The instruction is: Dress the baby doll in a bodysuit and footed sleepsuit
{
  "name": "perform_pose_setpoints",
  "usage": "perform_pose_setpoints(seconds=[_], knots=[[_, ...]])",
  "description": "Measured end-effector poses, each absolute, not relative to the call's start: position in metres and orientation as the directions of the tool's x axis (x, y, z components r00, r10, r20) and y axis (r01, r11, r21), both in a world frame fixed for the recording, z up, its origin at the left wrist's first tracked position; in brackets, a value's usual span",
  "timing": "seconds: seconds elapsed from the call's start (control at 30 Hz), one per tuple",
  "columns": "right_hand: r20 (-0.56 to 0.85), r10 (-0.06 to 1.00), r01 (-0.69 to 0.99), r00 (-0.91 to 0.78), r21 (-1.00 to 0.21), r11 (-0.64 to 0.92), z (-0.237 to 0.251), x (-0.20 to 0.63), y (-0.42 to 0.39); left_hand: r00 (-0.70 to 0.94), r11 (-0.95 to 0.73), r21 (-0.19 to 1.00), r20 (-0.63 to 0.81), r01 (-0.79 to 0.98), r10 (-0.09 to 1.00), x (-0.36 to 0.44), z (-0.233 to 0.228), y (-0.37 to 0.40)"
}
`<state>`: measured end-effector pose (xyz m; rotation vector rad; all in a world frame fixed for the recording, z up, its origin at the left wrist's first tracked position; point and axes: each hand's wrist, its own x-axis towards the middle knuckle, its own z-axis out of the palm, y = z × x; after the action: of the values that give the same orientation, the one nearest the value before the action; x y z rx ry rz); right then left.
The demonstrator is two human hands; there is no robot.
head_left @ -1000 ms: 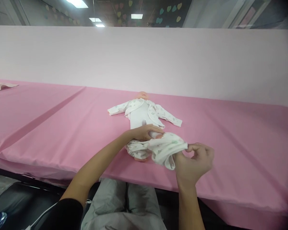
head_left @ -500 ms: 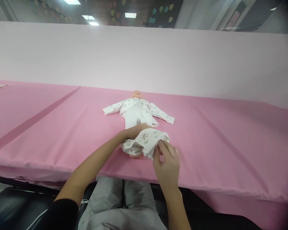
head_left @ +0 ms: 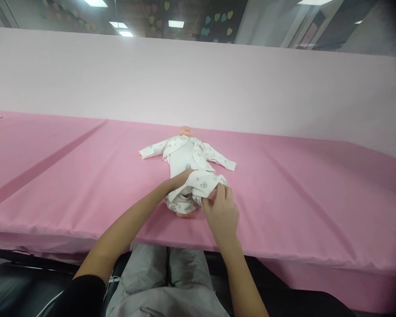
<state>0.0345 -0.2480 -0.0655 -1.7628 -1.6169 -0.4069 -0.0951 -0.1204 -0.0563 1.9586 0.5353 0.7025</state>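
Gripping unlabelled printed trousers [head_left: 198,187] on doll [head_left: 185,152].

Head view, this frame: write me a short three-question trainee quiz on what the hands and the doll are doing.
1. True or false: the doll lies on its back on the pink table cover, head away from the person.
2. Which hand grips the bunched printed trousers from the near side? A) left hand B) right hand C) neither
3. Fill in: the doll's open printed jacket has both sleeves spread ____.

Key
1. True. The head is at the far end.
2. B. The right hand pinches the cloth at its near edge; the left hand is at the doll's waist, partly tucked under the cloth.
3. Outward, flat on the cover.
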Motion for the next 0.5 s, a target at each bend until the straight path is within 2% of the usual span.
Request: perform_pose_setpoints(seconds=[0.07, 0.13, 0.2, 0.23, 0.3, 0.37, 0.5], knots=[[0.657, 0.735, 0.966, 0.171, -0.258, 0.006, -0.073, 0.039, -0.242, 0.737, -0.383, 0.924, 0.261, -0.003, 0.624, -0.099, -0.053, -0.119], [0.665, 0.728, 0.971, 0.168, -0.237, -0.007, -0.079, 0.044, -0.237, 0.712, -0.237, 0.965, 0.247, -0.115, 0.657, -0.104, -0.048, -0.117], [0.678, 0.715, 0.975, 0.172, -0.221, -0.024, -0.082, 0.047, -0.234, 0.715, -0.062, 0.981, 0.178, -0.185, 0.677, -0.111, -0.042, -0.116], [0.686, 0.706, 0.976, 0.175, -0.216, -0.032, -0.083, 0.047, -0.233, 0.740, -0.007, 0.986, 0.129, -0.166, 0.661, -0.115, -0.038, -0.116], [0.697, 0.698, 0.979, 0.164, -0.202, -0.029, -0.081, 0.048, -0.232, 0.802, -0.037, 0.999, 0.049, -0.033, 0.595, -0.121, -0.030, -0.119], [0.700, 0.702, 0.983, 0.132, -0.183, -0.003, -0.078, 0.048, -0.233, 0.836, -0.156, 0.984, 0.017, 0.082, 0.548, -0.125, -0.024, -0.124], [0.702, 0.708, 0.984, 0.079, -0.169, 0.058, -0.074, 0.048, -0.241, 0.799, -0.289, 0.955, 0.120, 0.069, 0.589, -0.124, -0.028, -0.124]])
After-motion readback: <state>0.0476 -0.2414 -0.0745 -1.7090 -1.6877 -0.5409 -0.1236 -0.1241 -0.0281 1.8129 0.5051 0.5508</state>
